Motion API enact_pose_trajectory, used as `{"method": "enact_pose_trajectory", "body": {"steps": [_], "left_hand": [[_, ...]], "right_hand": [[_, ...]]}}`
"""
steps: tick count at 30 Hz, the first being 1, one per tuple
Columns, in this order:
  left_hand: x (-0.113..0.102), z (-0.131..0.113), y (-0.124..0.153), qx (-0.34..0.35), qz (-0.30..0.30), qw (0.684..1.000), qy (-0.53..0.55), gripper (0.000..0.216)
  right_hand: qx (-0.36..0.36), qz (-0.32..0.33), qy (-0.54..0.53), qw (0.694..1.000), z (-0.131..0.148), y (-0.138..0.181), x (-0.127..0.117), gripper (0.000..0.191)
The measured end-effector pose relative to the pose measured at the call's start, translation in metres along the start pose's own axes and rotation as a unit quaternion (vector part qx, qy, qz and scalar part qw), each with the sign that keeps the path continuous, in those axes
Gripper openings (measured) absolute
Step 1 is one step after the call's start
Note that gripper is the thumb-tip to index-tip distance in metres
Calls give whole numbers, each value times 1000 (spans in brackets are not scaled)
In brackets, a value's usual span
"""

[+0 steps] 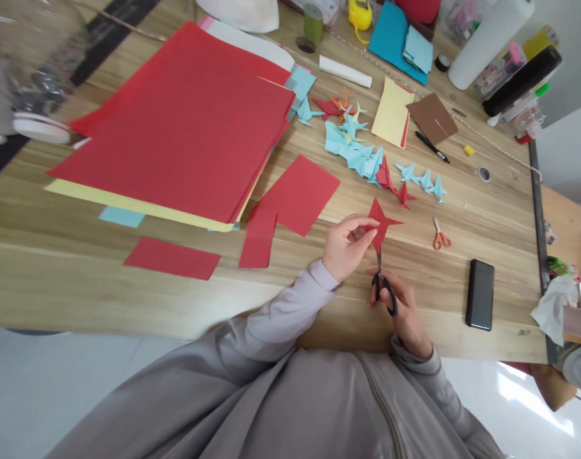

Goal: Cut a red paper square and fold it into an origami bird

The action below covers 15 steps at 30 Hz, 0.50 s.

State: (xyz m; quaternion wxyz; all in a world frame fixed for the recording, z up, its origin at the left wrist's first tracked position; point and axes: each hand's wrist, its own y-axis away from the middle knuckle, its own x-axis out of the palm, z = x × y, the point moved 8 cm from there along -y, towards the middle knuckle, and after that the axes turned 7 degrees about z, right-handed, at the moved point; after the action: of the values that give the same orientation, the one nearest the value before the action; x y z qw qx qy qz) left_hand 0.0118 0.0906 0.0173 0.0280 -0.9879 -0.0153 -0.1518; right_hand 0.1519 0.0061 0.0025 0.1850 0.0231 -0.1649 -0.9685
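Observation:
My left hand [346, 247] pinches a red folded paper piece [381, 223] with pointed arms between thumb and fingers. My right hand [399, 303] grips black-handled scissors [380, 278], fingers in the loops. The blades point away from me and meet the near edge of the red piece; whether they are cutting into it I cannot tell. Just beyond lie red paper cranes [404, 195] and light blue paper cranes [425, 178]. Small orange-handled scissors [442, 237] rest to the right of my hands.
Large red sheets [185, 127] are stacked at left. Cut red pieces [172, 257] lie near the front, with a red square [304, 194] nearer my hands. A phone [480, 294] sits at right, and a pen [432, 147] beside brown paper [432, 119]. Another person's arm shows at far right.

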Motion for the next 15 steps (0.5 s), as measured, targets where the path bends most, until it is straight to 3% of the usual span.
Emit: {"method": "enact_pose_trajectory", "body": {"steps": [15], "left_hand": [[1,3,-2,24,16,999,-27,8]], "right_hand": [[-24,6,11,1000,-1,1,-1,45]]}}
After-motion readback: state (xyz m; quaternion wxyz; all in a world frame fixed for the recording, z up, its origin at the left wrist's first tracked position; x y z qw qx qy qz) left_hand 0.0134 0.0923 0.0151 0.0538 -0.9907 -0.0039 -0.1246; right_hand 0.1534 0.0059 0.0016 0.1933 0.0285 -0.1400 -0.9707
